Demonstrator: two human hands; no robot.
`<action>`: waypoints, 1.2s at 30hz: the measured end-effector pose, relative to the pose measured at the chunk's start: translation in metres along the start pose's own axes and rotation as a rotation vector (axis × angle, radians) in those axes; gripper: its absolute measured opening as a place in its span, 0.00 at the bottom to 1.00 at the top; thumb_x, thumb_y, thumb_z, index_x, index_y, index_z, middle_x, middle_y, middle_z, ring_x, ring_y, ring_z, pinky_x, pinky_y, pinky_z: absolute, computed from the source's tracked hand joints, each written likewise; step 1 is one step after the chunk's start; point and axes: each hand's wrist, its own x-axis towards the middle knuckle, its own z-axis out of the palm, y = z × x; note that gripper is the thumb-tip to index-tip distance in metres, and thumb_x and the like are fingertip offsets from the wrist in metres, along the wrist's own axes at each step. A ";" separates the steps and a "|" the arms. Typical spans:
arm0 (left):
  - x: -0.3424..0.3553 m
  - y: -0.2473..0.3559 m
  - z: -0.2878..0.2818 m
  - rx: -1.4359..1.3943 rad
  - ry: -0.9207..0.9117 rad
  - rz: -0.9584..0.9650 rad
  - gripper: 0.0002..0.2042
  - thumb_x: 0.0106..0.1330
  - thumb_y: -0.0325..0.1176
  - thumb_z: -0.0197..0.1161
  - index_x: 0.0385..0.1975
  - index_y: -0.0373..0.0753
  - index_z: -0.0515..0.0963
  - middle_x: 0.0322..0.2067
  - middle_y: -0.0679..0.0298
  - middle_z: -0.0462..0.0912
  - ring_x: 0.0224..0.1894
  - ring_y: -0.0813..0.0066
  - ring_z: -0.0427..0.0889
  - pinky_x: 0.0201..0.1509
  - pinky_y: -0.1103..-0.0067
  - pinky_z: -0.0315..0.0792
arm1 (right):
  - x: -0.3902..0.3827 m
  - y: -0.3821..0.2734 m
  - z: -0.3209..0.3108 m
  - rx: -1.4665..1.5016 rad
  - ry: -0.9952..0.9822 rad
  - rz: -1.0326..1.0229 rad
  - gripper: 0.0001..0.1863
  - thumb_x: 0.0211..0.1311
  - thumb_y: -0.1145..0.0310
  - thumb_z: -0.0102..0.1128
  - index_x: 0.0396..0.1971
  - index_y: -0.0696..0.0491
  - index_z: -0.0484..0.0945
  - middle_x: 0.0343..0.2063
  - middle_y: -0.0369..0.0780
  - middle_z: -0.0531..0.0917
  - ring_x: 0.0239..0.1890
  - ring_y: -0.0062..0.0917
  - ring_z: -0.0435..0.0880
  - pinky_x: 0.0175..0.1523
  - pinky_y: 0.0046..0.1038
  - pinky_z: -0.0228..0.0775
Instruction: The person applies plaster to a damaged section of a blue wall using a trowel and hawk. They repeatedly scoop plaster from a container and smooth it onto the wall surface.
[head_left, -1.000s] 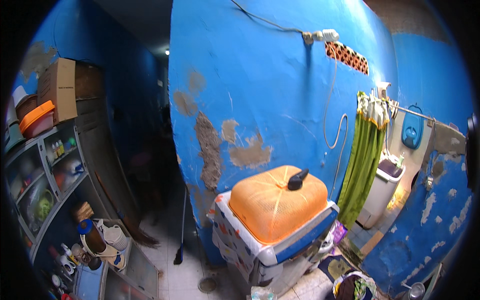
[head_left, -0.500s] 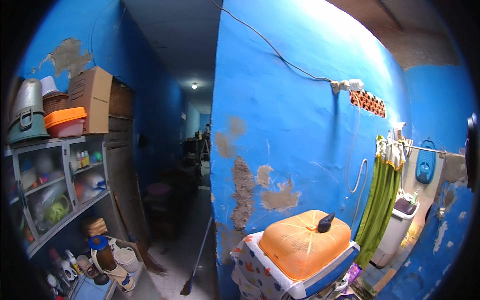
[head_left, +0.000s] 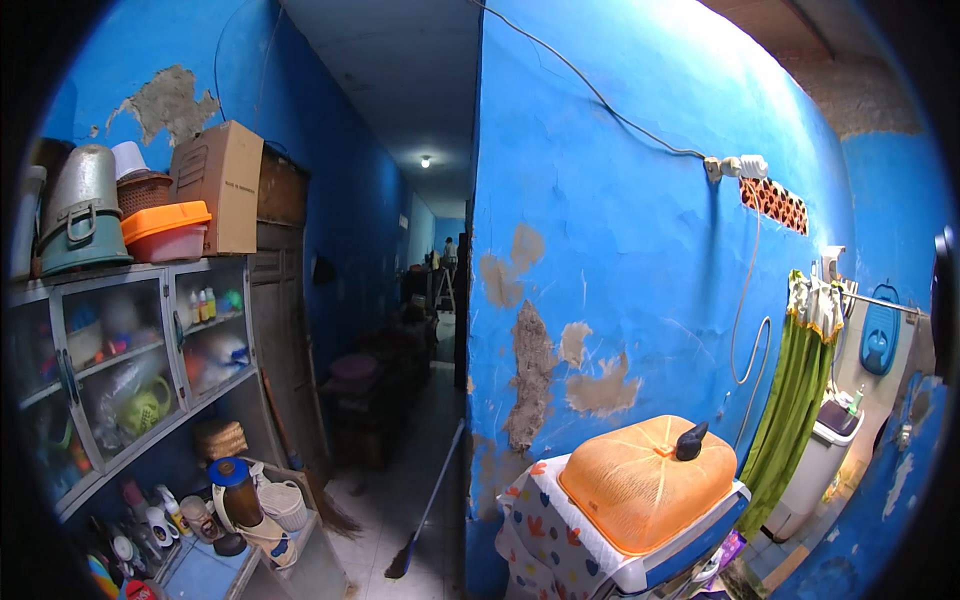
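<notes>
So in the head view neither the left hand nor the right hand shows, so no telling if the fingers are spread or curled, or have hold of anything. Closest main thing is the orange mesh cover [head_left: 640,490], lower right of the frame, sitting on a patterned cloth [head_left: 550,530] over a blue-and-white unit [head_left: 685,555]. There's a black object [head_left: 690,441] perched on its domed top, can't make out what, and imo a bump or tilt of the cover could send it sliding off. A snag on the hanging cloth could drag the cover too

Other stuff: the long-handled broom [head_left: 432,500] stands at a slant by the wall edge, bottom middle, right where someone could trip going into the dark passage. Straw broom [head_left: 338,512] pokes out just left of it. Upper left, a silver pot [head_left: 88,185], an orange-lidded tub [head_left: 165,222] and a cardboard box [head_left: 230,190] crowd the cabinet [head_left: 205,395] top, so a knock might topple something. Far right, the green curtain [head_left: 785,430] partly blocks that opening
</notes>
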 end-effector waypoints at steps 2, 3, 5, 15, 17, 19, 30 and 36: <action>0.002 0.000 -0.003 -0.010 0.008 -0.003 0.11 0.64 0.33 0.61 0.46 0.43 0.74 0.36 0.59 0.80 0.34 0.66 0.80 0.33 0.70 0.76 | 0.000 0.002 0.002 0.007 0.008 0.004 0.19 0.62 0.65 0.59 0.51 0.56 0.75 0.37 0.39 0.82 0.36 0.23 0.79 0.42 0.29 0.74; 0.002 0.000 -0.005 -0.019 0.015 -0.006 0.11 0.64 0.33 0.61 0.46 0.43 0.74 0.36 0.58 0.80 0.34 0.66 0.80 0.34 0.70 0.76 | -0.002 0.003 0.002 0.008 0.006 0.009 0.19 0.62 0.65 0.59 0.52 0.56 0.74 0.37 0.39 0.82 0.36 0.23 0.79 0.42 0.29 0.74; 0.003 0.000 -0.010 -0.027 0.025 -0.012 0.11 0.64 0.33 0.61 0.46 0.43 0.74 0.37 0.58 0.80 0.35 0.65 0.80 0.34 0.69 0.77 | -0.003 0.009 0.004 0.012 0.015 0.014 0.20 0.62 0.64 0.59 0.52 0.56 0.74 0.37 0.39 0.82 0.36 0.23 0.79 0.41 0.29 0.75; 0.012 -0.010 -0.038 -0.109 0.096 -0.029 0.12 0.64 0.32 0.61 0.47 0.43 0.74 0.40 0.57 0.81 0.39 0.63 0.81 0.38 0.68 0.79 | -0.013 -0.005 0.013 0.106 0.076 0.152 0.22 0.63 0.63 0.60 0.54 0.55 0.71 0.35 0.40 0.81 0.29 0.21 0.77 0.29 0.26 0.74; 0.015 -0.015 -0.047 -0.135 0.106 -0.035 0.12 0.64 0.32 0.61 0.47 0.43 0.74 0.40 0.56 0.81 0.40 0.62 0.82 0.39 0.67 0.79 | -0.007 0.019 0.015 0.113 0.081 0.176 0.23 0.63 0.62 0.61 0.56 0.54 0.70 0.34 0.39 0.80 0.27 0.20 0.77 0.27 0.26 0.73; 0.018 -0.022 -0.059 -0.168 0.122 -0.037 0.13 0.64 0.32 0.61 0.47 0.43 0.73 0.41 0.56 0.81 0.40 0.62 0.82 0.40 0.67 0.79 | -0.002 0.037 0.016 0.084 0.071 0.110 0.27 0.63 0.60 0.62 0.60 0.52 0.68 0.36 0.39 0.80 0.26 0.19 0.76 0.26 0.25 0.73; -0.012 0.002 -0.070 -0.058 0.208 0.236 0.17 0.61 0.22 0.63 0.49 0.36 0.71 0.43 0.61 0.79 0.44 0.69 0.80 0.44 0.71 0.78 | -0.007 -0.061 -0.008 0.570 0.183 0.238 0.23 0.58 0.72 0.56 0.56 0.50 0.68 0.31 0.34 0.76 0.29 0.16 0.74 0.31 0.21 0.70; -0.005 0.018 -0.082 0.201 0.233 0.397 0.14 0.59 0.27 0.67 0.43 0.36 0.75 0.37 0.63 0.81 0.35 0.74 0.79 0.37 0.76 0.75 | 0.002 -0.088 -0.018 0.530 0.203 0.325 0.18 0.64 0.63 0.58 0.51 0.54 0.72 0.24 0.31 0.76 0.21 0.12 0.71 0.24 0.16 0.61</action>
